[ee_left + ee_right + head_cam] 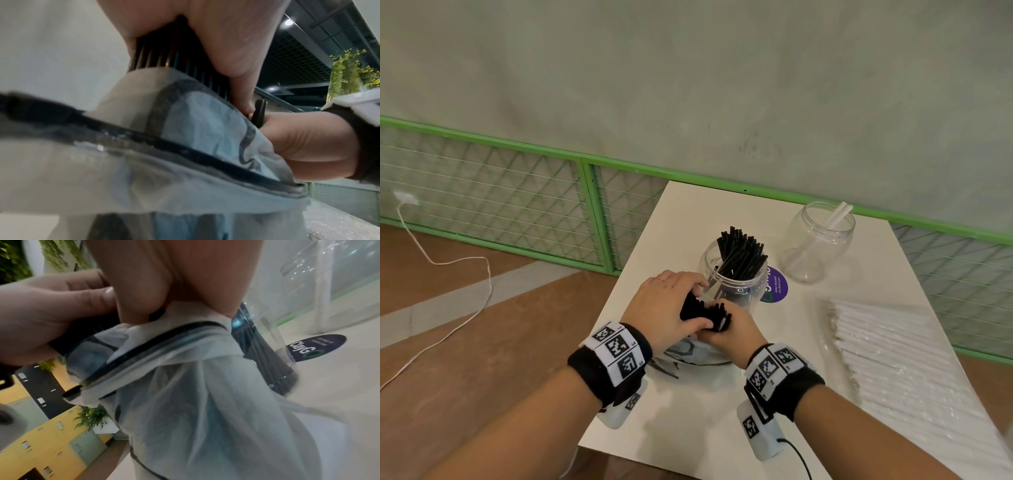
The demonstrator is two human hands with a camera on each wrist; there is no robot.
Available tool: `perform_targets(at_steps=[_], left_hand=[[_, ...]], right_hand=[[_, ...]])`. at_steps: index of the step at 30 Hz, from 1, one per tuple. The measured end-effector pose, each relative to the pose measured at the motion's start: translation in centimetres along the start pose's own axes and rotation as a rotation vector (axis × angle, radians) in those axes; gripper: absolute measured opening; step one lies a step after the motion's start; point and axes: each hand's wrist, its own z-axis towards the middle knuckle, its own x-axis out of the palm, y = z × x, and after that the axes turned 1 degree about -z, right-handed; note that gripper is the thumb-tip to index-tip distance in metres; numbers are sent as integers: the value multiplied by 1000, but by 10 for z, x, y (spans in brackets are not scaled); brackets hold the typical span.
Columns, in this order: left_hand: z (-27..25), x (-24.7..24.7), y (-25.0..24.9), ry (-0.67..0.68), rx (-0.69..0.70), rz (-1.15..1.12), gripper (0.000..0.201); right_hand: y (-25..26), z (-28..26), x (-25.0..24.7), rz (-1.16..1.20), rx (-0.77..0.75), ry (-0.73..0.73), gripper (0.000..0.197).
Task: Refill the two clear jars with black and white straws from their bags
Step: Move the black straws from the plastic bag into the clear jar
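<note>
A clear jar [736, 277] holding several black straws stands mid-table. Just in front of it both hands grip one bundle of black straws [703, 313] that sticks up out of a crumpled clear bag [695, 354]. My left hand [671, 305] wraps the bundle from the left, my right hand [729, 330] from the right. The left wrist view shows the bundle [174, 55] rising from the bag [205, 134] between fingers. The right wrist view shows the bag [185, 386] under my palm. A second clear jar [816, 241] at the back right holds white straws [839, 214].
A bag of white straws [893, 363] lies along the right side of the white table [722, 428]. A round purple sticker [777, 291] sits behind the black-straw jar. A green mesh fence [585, 192] runs behind the table. A white cable [448, 274] crosses the floor at left.
</note>
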Motion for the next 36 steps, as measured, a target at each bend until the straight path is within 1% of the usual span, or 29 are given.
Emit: perform_targets(at_steps=[2, 5, 9, 12, 13, 15, 16, 19, 22, 25, 28, 30, 33, 34, 36], left_hand=[[0, 0, 2, 4, 12, 11, 47], [1, 2, 7, -27, 49, 59, 29], [3, 7, 13, -57, 70, 105, 21], [4, 7, 13, -60, 72, 116, 18], [4, 6, 13, -61, 73, 115, 17], [5, 7, 13, -64, 74, 112, 18], [5, 7, 14, -67, 76, 113, 21], [5, 8, 15, -77, 82, 108, 28], [6, 7, 15, -83, 87, 113, 29], [7, 6, 16, -82, 86, 115, 29], [9, 6, 17, -85, 83, 108, 28], [9, 7, 17, -83, 81, 109, 27], [10, 7, 18, -81, 72, 104, 27], [10, 7, 18, -83, 70, 99, 28], [10, 7, 18, -86, 67, 92, 28]], right_hand=[[1, 1, 0, -2, -18, -11, 29], [1, 1, -4, 18, -45, -26, 32], [2, -1, -14, 139, 9, -20, 18], [11, -3, -26, 182, 16, -88, 6], [16, -3, -30, 211, 9, -113, 6], [30, -4, -42, 265, 0, -157, 20], [39, -5, -49, 297, -2, -176, 23], [68, -4, -77, 394, -73, -250, 29], [94, 5, -109, 503, -195, -341, 28], [112, 22, -135, 532, -300, -417, 20], [118, 42, -146, 471, -357, -446, 12], [112, 55, -141, 407, -332, -427, 11], [90, 71, -122, 402, -207, -355, 4], [81, 74, -115, 407, -152, -337, 5], [63, 78, -101, 395, -60, -306, 16]])
